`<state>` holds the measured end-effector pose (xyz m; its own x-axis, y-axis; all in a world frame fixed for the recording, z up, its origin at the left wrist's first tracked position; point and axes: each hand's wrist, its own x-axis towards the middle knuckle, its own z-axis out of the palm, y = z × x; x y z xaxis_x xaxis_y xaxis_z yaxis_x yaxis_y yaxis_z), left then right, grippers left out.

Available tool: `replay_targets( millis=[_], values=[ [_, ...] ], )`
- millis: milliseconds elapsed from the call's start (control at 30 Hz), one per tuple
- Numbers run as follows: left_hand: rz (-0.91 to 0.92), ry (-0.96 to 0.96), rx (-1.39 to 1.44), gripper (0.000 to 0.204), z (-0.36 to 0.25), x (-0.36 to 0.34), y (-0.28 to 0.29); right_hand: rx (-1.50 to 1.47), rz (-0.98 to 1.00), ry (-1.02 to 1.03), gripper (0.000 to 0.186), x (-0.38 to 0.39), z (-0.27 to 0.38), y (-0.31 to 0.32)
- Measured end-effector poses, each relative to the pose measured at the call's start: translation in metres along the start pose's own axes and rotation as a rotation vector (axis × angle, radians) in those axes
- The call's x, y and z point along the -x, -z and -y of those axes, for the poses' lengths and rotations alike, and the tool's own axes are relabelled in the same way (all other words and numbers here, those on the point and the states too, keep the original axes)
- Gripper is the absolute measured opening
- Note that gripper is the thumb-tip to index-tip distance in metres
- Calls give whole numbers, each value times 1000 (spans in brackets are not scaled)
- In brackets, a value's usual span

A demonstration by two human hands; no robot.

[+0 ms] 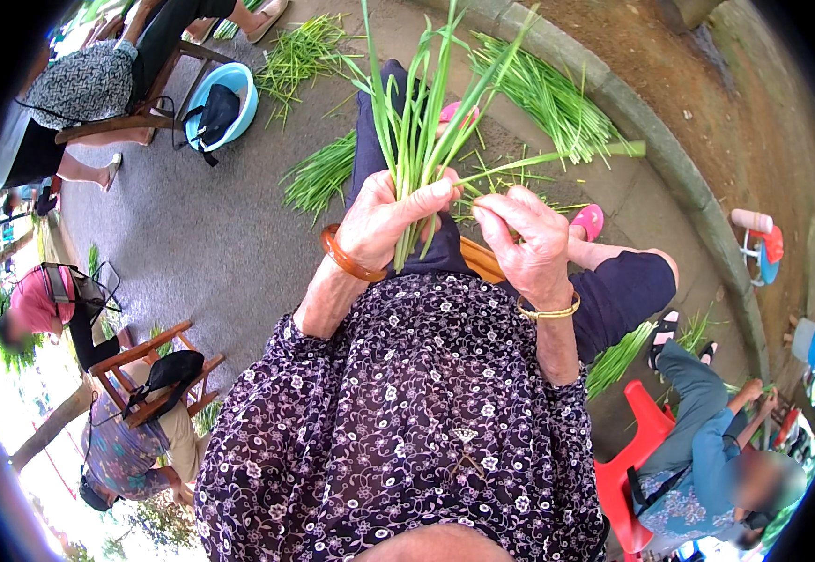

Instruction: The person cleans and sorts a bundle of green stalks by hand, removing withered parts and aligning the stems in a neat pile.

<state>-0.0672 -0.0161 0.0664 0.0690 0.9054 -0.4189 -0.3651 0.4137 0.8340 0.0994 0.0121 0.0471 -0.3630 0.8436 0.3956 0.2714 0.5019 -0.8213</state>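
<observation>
My left hand [384, 220] is closed around a bunch of long green stalks [414, 136]. Their leafy tips fan upward and the cut ends poke out below my fist. Just right of it, my right hand [527, 242] has thumb and forefinger pinched together; whatever lies between them is too small to make out. From beside the left thumb, one single green blade [557, 159] sticks out to the right above my right hand. An orange-brown bangle circles my left wrist, and a yellow band is on the right one.
Piles of cut green stalks [548, 98] lie on the paving ahead, with another heap [303, 58] farther left. A curved stone kerb [656, 140] runs along the right. A light-blue basin [248, 103] holds a black bag. People sit around, one on a red plastic chair [618, 468].
</observation>
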Motion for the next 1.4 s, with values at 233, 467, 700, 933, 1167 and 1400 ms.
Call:
replay_targets(
  millis=[233,467,700,933,1167,1400],
  values=[
    [201,-182,389,18,16,-14,15,-11,-18,-85,9,0,-1,8],
    [155,-177,465,19,12,-13,23,52,-151,-163,6,5,-15,25],
    [143,-128,291,21,0,-6,18,245,-205,-279,12,23,-67,54],
    [207,80,221,23,5,2,14,96,-92,-477,9,40,-65,35],
    [295,148,100,19,11,7,8,-231,209,-526,14,39,-52,19],
    [336,60,-147,22,15,8,14,-664,578,-520,49,39,-30,7]
  ],
)
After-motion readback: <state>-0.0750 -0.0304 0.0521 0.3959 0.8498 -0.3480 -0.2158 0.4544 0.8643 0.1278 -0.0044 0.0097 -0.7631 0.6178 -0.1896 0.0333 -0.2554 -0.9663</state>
